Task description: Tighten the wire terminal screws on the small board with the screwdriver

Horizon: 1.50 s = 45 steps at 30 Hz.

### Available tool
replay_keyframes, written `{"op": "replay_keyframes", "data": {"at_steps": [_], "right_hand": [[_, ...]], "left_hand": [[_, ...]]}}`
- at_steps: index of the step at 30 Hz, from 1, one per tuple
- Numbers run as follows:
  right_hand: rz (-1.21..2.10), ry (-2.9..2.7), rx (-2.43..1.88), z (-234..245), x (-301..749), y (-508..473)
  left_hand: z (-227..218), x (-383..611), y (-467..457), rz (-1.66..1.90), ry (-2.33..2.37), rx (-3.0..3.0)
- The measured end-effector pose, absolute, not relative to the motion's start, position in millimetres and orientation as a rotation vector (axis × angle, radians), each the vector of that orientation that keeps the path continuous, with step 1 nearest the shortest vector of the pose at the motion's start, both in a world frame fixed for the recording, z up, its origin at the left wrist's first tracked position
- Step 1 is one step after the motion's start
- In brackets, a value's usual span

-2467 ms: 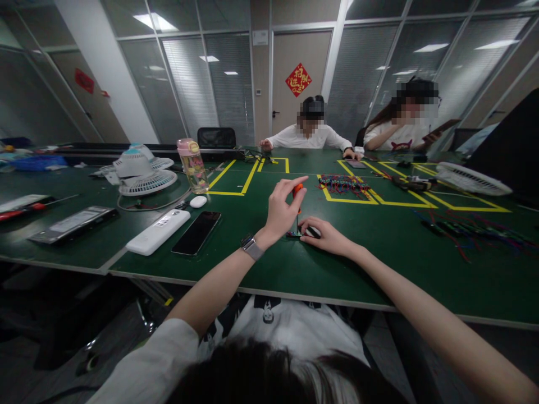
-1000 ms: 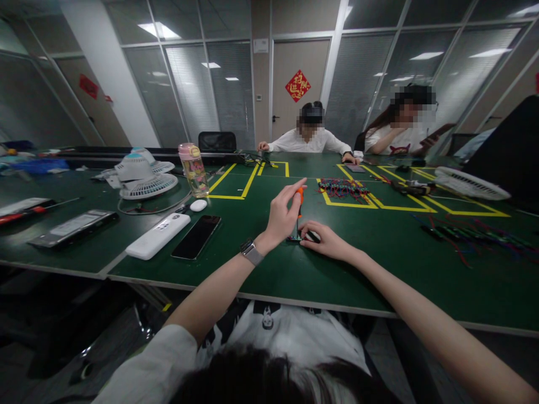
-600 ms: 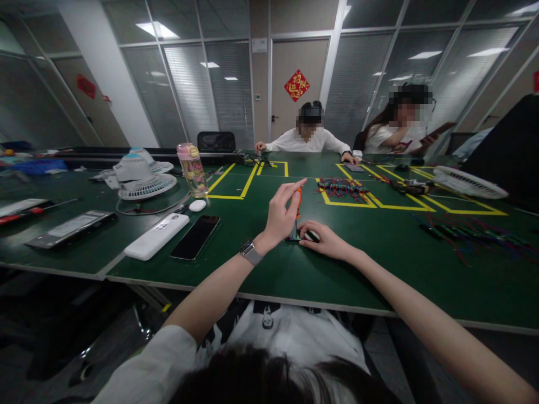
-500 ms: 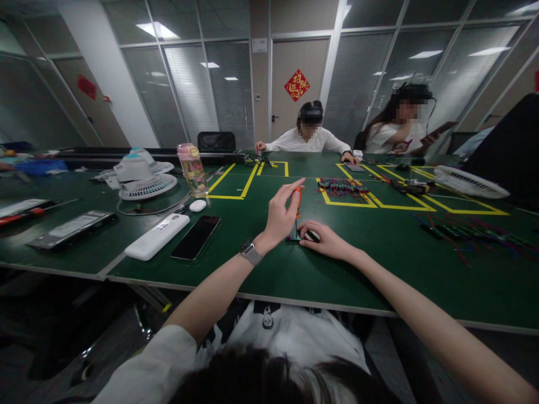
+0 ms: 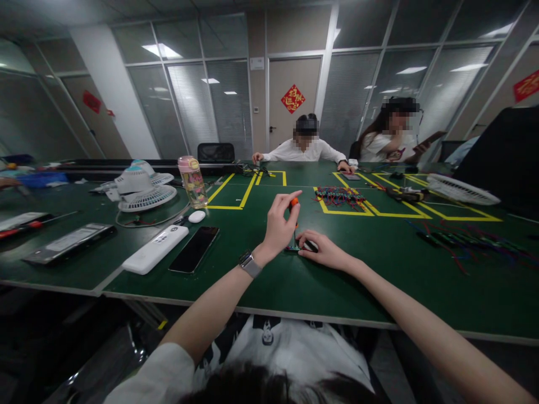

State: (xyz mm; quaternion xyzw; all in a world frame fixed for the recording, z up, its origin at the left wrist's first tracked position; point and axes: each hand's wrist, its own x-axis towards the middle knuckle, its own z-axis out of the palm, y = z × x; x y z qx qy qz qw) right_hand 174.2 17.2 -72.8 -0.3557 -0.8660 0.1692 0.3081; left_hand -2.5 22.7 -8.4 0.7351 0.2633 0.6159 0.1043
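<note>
My left hand (image 5: 281,224) is closed around the handle of an orange screwdriver (image 5: 294,201), with its index finger extended over the top. The shaft points straight down to a small green circuit board (image 5: 290,249) on the table. Beside it, my right hand (image 5: 322,249) lies low with its fingertips pressed at the board's right end and near the shaft. A small black piece (image 5: 311,245) shows between its thumb and fingers; I cannot tell its kind. Exactly where the screwdriver tip rests is too small to make out.
On the green table (image 5: 252,280) to the left lie a phone (image 5: 194,249), a white power bank (image 5: 155,249), a bottle (image 5: 192,182) and a fan (image 5: 145,191). Wired boards (image 5: 340,196) sit inside yellow tape; more wired boards (image 5: 467,238) lie right. Two people sit opposite.
The view has tilted slightly upward, so everything appears lower. My left fingers have curled more around the screwdriver handle. The right hand stays at the board.
</note>
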Motion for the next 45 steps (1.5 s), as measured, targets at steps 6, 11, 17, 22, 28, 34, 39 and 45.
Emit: {"op": "replay_keyframes", "data": {"at_steps": [6, 11, 17, 22, 28, 34, 39, 45], "right_hand": [[0.457, -2.28, -0.942, -71.6, 173.0, 15.6], [0.45, -2.281, -0.966, -71.6, 171.7, 15.7], [0.459, -2.28, -0.962, -73.0, 172.5, 16.2], [0.46, -2.28, -0.965, -72.3, 172.7, 15.8], [0.469, -2.278, -0.963, -72.0, 172.8, 15.5], [0.458, -2.282, -0.959, -73.3, 172.7, 16.7], [0.47, -2.27, -0.954, -73.2, 172.4, 16.8], [0.479, -2.28, -0.942, -73.9, 172.6, 17.8]], "left_hand": [[-8.0, -4.0, 21.4, 1.757, 0.718, 2.166], [-7.8, -3.5, 19.7, 1.813, 0.79, 2.187], [-9.3, -3.0, 20.9, 1.795, 0.749, 2.149], [-8.0, -3.9, 19.2, 1.788, 0.779, 2.167], [-8.4, -3.1, 21.9, 1.833, 0.805, 2.159], [-7.1, -4.4, 20.2, 1.777, 0.765, 2.146], [-6.0, -4.5, 19.9, 1.852, 0.83, 2.145], [-8.4, -4.9, 23.1, 1.771, 0.792, 2.134]]}}
